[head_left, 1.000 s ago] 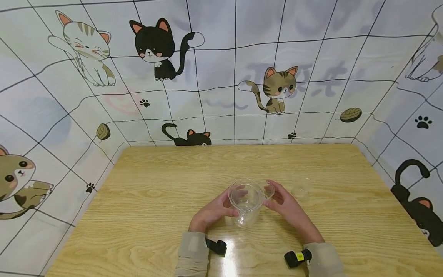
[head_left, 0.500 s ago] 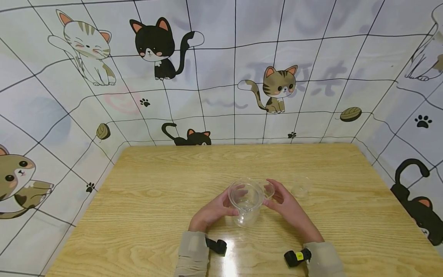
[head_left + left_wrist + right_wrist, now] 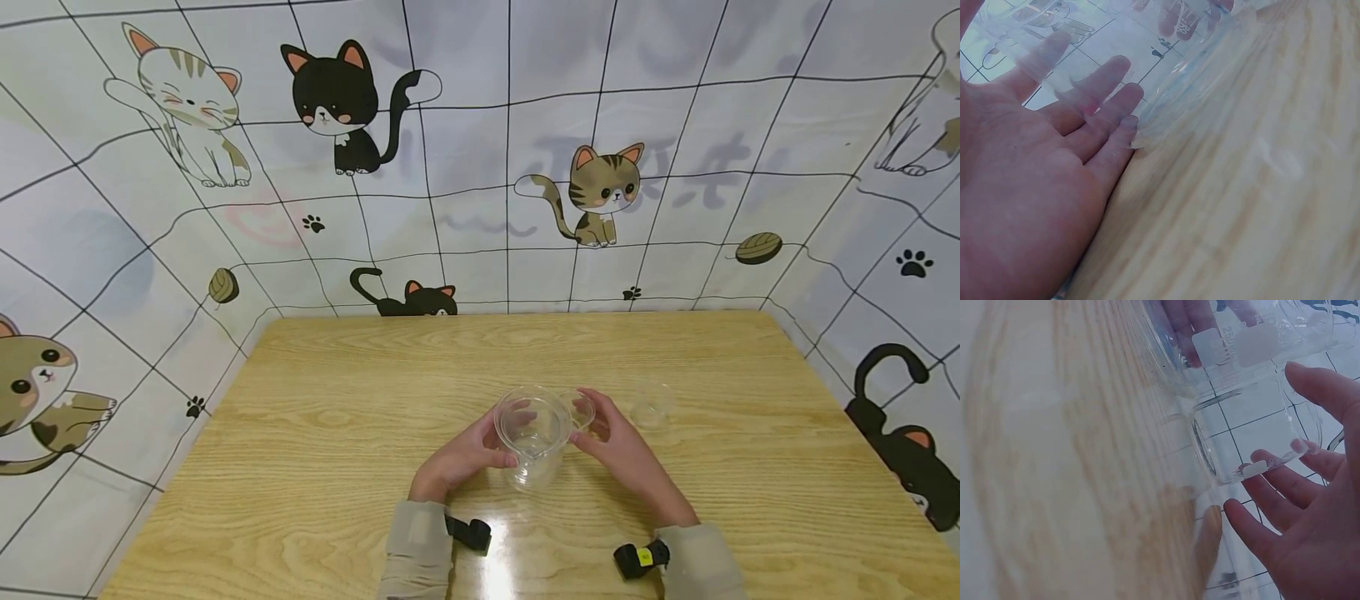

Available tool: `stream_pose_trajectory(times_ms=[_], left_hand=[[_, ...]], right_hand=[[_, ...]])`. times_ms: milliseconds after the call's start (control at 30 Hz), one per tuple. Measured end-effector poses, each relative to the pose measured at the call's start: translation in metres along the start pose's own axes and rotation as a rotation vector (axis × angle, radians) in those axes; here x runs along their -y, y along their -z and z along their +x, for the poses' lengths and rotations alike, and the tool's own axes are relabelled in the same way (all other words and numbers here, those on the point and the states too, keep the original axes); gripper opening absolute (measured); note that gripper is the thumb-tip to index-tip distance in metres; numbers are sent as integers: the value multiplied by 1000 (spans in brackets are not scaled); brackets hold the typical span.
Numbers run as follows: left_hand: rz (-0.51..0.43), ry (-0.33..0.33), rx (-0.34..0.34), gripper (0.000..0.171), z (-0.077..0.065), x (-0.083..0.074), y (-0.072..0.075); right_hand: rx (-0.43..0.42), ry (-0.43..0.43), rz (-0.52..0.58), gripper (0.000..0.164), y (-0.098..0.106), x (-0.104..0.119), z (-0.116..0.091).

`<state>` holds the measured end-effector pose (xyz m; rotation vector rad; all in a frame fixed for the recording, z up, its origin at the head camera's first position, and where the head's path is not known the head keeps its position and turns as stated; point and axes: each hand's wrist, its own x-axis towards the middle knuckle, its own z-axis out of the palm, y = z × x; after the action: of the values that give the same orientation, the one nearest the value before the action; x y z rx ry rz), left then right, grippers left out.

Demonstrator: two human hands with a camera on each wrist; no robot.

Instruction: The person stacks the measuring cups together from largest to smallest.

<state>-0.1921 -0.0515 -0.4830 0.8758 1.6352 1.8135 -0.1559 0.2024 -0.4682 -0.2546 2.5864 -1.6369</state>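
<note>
Backdrop (image 3: 480, 200) of white, ruled with black lines and dotted with cartoon cats, paw prints and yarn balls, stands behind and on both sides of my wood-grained table (image 3: 337, 400). Pale sleeves (image 3: 418, 550) cover my forearms, which reach in from the near edge. My left hand (image 3: 467, 454) holds the side of a clear jug (image 3: 534, 468), thumb on the near side and fingers on the far side, as the left wrist view shows through the glass. My right hand (image 3: 621, 443) is at the other side, its relaxed fingers touching the jug's handle (image 3: 592, 412); whether they grip it or only rest there, I cannot tell. The jug stands upright on the table between my hands, its spout turned towards me, pale markings on its wall. Just beyond my right hand lies a clear round piece (image 3: 652, 406), too faint to make out well. Black wrist mounts (image 3: 471, 535) sit at both cuffs, and the right one carries a small yellow label (image 3: 644, 557).
</note>
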Motion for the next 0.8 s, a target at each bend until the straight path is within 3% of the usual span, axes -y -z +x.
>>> stream_pose_trajectory(times_ms=[367,800], left_hand=[[-18,1,10,78,1,0,1],[-17,4,25,76,-3,-23,-7]], right_hand=[[-59,-15,-103,73,-2,0,0],[-134,13,-78,72,1,6,0]])
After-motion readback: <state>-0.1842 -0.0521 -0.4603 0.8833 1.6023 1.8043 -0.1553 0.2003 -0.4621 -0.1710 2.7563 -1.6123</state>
